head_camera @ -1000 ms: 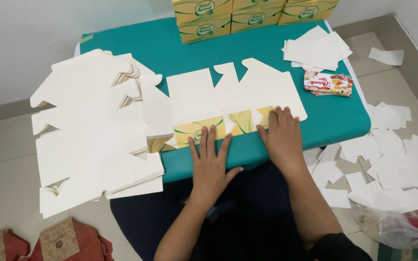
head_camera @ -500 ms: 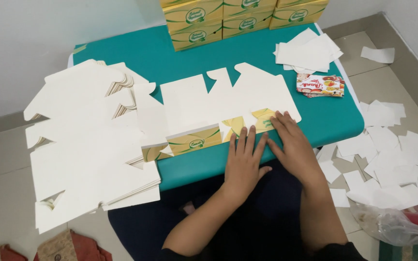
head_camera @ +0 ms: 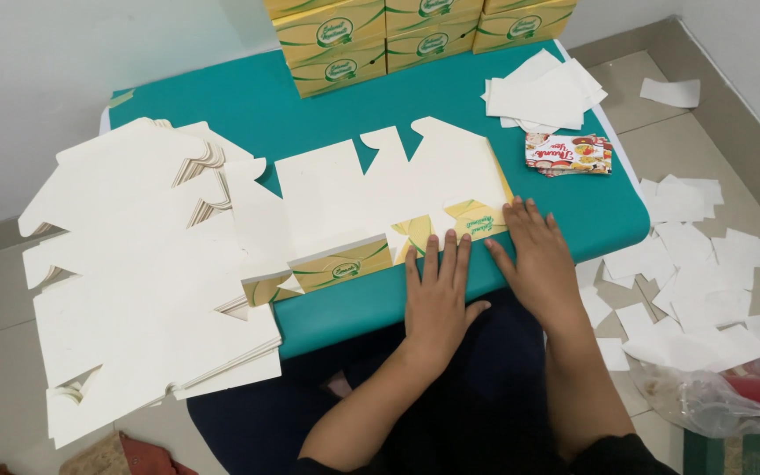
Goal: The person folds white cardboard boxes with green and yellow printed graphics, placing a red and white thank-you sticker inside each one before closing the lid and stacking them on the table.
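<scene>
Both hands lie flat, fingers spread, gripping nothing. The left hand [head_camera: 437, 299] presses palm down on the near edge of the flat carton blank [head_camera: 380, 198], its fingertips on the folded strip of yellow-green print. The right hand [head_camera: 534, 255] sits just beside it at three o'clock, fingers resting on the same folded flap near the blank's right corner. Thumbs point toward each other, close but apart.

The carton blank lies white side up across the middle of the teal table [head_camera: 248, 105], its notched tabs pointing to twelve o'clock. Only the near strip is turned over, showing the printed face.

At nine o'clock from the hands a thick stack of blanks [head_camera: 134, 290] overlaps the working blank's left end and hangs over the table's edge. At twelve o'clock, along the far edge by the wall, stand finished yellow-green boxes [head_camera: 371, 40] in a row. At one o'clock lies a loose pile of white paper sheets [head_camera: 543, 92], and just nearer, a small colourful packet [head_camera: 569, 154]. Nothing lies between the hands and the blank.

On the floor at three to four o'clock, white paper offcuts [head_camera: 697, 281] are scattered, with a crumpled clear plastic bag [head_camera: 705, 400] at five o'clock.
</scene>
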